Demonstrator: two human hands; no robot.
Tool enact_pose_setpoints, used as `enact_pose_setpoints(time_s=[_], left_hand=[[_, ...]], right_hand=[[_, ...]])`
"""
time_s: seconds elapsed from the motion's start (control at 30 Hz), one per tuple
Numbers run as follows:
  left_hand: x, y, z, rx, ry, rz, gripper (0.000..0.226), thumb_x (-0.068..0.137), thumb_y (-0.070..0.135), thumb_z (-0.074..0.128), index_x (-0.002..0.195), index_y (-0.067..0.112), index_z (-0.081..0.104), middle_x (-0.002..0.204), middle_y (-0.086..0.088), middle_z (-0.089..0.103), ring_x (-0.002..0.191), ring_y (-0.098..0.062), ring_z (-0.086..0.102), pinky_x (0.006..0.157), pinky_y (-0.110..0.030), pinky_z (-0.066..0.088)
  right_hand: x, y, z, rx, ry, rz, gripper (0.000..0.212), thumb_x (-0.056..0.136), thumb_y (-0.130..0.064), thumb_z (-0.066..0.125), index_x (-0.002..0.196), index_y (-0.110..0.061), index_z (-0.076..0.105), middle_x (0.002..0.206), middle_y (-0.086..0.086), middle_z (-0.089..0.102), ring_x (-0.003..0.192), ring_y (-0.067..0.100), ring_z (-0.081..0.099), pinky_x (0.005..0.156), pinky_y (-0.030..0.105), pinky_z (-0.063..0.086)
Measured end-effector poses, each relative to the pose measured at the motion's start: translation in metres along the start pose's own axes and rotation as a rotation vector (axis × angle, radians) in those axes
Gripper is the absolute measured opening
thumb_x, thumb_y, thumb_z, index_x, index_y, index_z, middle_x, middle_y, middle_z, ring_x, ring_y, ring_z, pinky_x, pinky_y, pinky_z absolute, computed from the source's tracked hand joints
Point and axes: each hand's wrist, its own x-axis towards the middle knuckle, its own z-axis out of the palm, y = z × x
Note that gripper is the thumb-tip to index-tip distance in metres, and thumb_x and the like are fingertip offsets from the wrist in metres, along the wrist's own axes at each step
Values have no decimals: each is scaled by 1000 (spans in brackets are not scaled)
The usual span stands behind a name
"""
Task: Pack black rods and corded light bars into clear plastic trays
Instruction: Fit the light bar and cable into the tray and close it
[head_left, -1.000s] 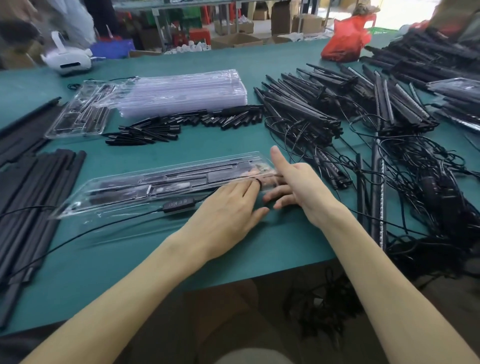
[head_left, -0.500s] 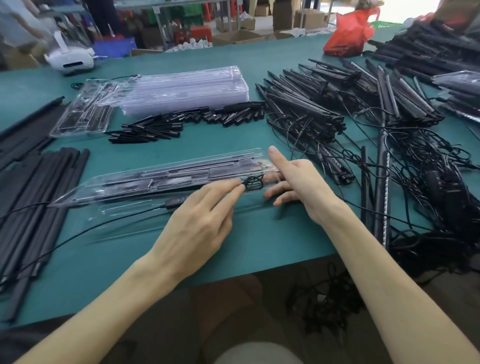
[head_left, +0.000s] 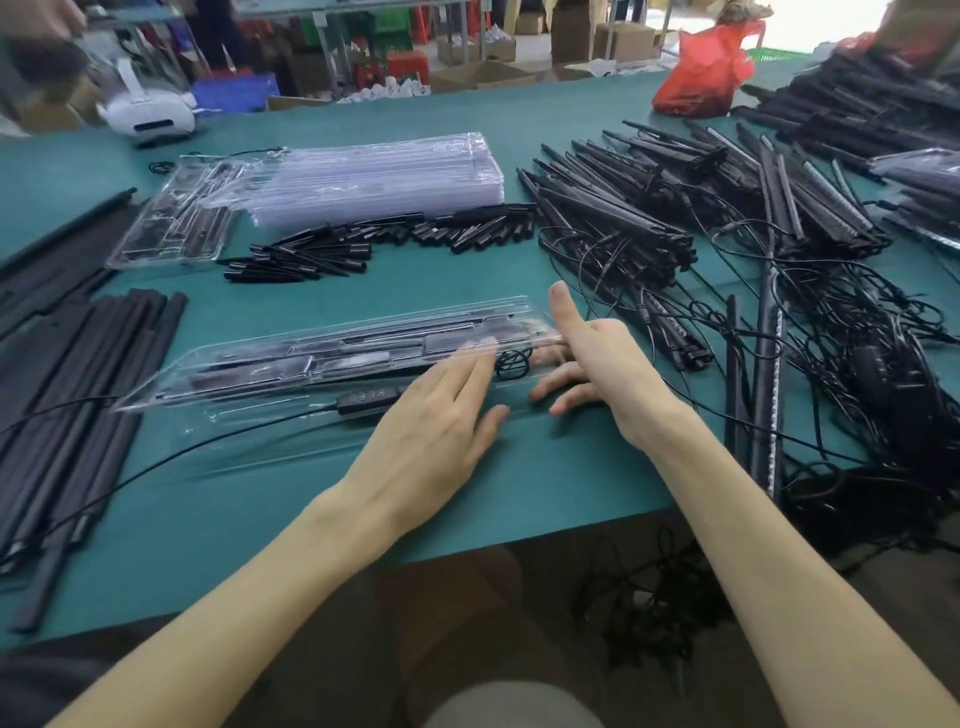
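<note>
Tray (head_left: 291, 364) under spread left hand (head_left: 431, 431), perhaps right hand (head_left: 605, 366)

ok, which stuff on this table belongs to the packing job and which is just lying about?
Job: filled clear tray, controller on its cord, stack of empty trays, black rods, corded light bars, short black pieces.
Lying about: white headset, red bag, cardboard boxes.

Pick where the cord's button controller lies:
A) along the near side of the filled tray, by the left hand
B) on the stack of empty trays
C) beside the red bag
A: the button controller lies along the near side of the filled tray, just left of the left hand, far from the other two places.
</note>
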Motion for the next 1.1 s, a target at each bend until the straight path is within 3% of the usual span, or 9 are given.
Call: enact_pose_setpoints(time_s=[0.1,0.23,0.3,0.4,0.57,0.73,0.87,1.0,1.1], left_hand=[[18,-5,3,-67,-57,23,55,108,36,33,151,3,40,155,-12,43,146,-27,36,121,-36,26],[39,-13,7,-211,-62,29,42,108,29,40,136,6,61,153,-10,46,144,-25,39,119,-35,29],[46,-16,9,-266,-40,-11,37,108,27,44,109,5,73,133,-12,63,126,-28,55,106,-33,41],[53,-17,12,-295,-2,-48,38,106,26,50,83,4,70,105,-11,70,101,-28,62,91,-35,46],[58,-18,18,-365,-25,-73,23,102,24,57,84,10,60,105,-8,70,102,-26,61,90,-45,46],[60,-21,20,-406,4,-32,22,100,18,58,81,9,56,80,-1,60,77,-22,53,76,-43,45],[61,-20,23,-415,20,4,17,101,11,56,85,7,56,85,-2,56,84,-21,51,79,-36,41],[63,-21,24,-362,3,3,20,103,15,53,83,20,51,85,6,50,95,-23,53,81,-35,37],[60,-22,28,-347,32,-24,22,103,18,54,81,20,52,79,11,48,81,-18,48,79,-36,37]], right_hand=[[0,0,1,-14,3,-10,78,86,-77,51,98,-1,66,88,3,75,65,30,75,43,28,53],[0,0,0,-12,-8,-9,77,88,-76,48,101,-3,68,92,7,76,66,30,75,43,28,53],[-1,-1,0,-5,-6,-4,74,89,-76,46,100,-6,67,88,5,76,66,30,75,42,27,53],[-1,-2,-1,13,3,10,75,88,-77,46,101,-6,65,79,2,75,65,29,75,41,27,52],[-1,-1,-1,12,-6,15,75,89,-76,46,104,-4,65,82,3,77,68,30,75,41,27,52],[-1,0,0,6,-8,8,69,92,-71,49,103,-5,65,90,7,76,67,29,75,41,27,52],[-1,1,0,-4,2,2,62,95,-63,52,101,-3,65,93,8,74,67,28,75,42,26,52],[0,2,0,-7,-2,-1,56,97,-59,52,97,-5,65,95,9,73,66,28,75,42,25,51],[0,1,0,4,-11,-2,52,97,-57,52,98,-6,66,98,11,73,66,28,75,42,25,51]])
